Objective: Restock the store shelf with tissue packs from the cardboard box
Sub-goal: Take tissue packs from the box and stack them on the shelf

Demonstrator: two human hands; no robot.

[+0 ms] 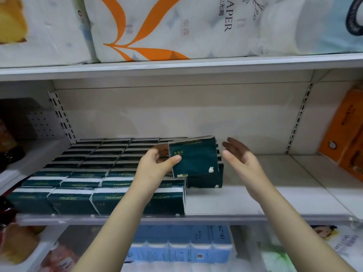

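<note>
**On the middle shelf, one pack in hand**

Over the right end of the stocked rows, our left hand (155, 163) pinches a dark green tissue pack (194, 157) by its left edge. The thumb lies across the front face and the fingers curl behind. The pack is up off the shelf board (275, 193) and a bit tilted, front face toward us. It hangs right above another green pack (204, 179) that sits just beside the rows.

Our right hand (237, 156) holds nothing. Its fingers are loose and spread, palm turned toward the held pack, close to its right edge but not touching it.

The rows of matching packs (88, 173) fill the left half of the shelf, stacked neatly from front to back. An orange box (345, 134) sits at the far right. Big white toilet paper bundles (157, 26) are on the shelf above, and blue packs (182, 244) on the one below.
</note>
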